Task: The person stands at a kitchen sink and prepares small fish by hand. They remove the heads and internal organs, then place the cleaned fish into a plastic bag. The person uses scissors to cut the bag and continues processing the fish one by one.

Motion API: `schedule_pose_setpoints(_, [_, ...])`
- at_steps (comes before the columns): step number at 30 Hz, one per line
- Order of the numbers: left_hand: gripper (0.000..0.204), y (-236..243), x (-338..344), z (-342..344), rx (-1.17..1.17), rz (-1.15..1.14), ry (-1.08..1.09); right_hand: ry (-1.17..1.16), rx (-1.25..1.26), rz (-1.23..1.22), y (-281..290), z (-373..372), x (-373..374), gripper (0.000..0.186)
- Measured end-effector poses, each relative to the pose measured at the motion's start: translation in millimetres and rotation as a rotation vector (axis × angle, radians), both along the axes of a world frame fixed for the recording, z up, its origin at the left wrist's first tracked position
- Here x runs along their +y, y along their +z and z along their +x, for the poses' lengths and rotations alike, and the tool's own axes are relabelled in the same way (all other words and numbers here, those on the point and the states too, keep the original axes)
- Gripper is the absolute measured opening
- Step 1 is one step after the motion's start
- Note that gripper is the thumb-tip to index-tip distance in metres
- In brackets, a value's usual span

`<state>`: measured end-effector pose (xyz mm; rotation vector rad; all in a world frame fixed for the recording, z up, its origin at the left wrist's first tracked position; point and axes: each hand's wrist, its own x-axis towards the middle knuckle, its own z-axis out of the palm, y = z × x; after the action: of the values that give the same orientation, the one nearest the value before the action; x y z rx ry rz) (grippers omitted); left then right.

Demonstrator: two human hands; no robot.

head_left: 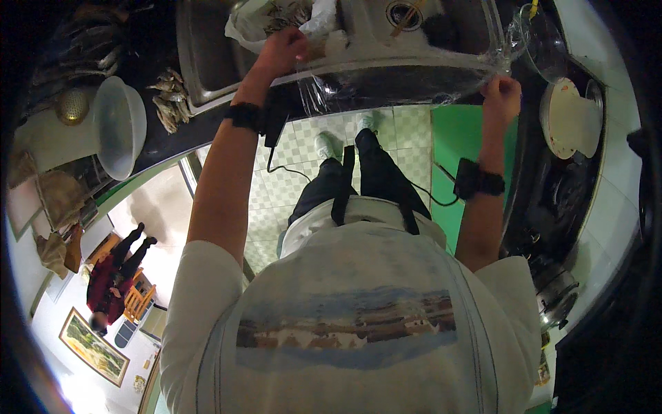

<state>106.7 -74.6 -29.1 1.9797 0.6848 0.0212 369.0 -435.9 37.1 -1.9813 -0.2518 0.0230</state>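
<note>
A thin sheet of clear plastic film [316, 95] stretches across the front edge of the sink [376, 61], between my two hands. My left hand [284, 51] is closed on its left end, above the sink's front rim. At the other end my right hand [502, 95] pinches the film by the sink's right corner. Beyond my left hand, a white plastic bag [243, 26] lies crumpled open in the left basin, with a heap of small dark, thin pieces inside. The exact grip of my fingertips is too small to make out.
Small fish-like pieces [171, 100] lie on the counter left of the sink, beside a translucent bowl [118, 127]. A wooden stick [407, 19] rests over the right drain. Stained plates [569, 121] and a clear round vessel [545, 48] stand at right. A person [110, 290] is far left.
</note>
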Motion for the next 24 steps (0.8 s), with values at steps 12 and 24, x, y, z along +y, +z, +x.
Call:
schedule_pose_setpoints(12, [0.033, 16.2, 10.5, -6.4, 0.003, -0.435, 0.248, 0.305, 0.054, -0.515, -46.3, -28.8, -39.9, 0.037])
schedule_pose_setpoints(24, [0.023, 9.6, 13.6, -13.5, -0.047, 0.312, 0.406, 0.473, 1.115, 0.079, -82.7, -107.1, -18.8, 0.047])
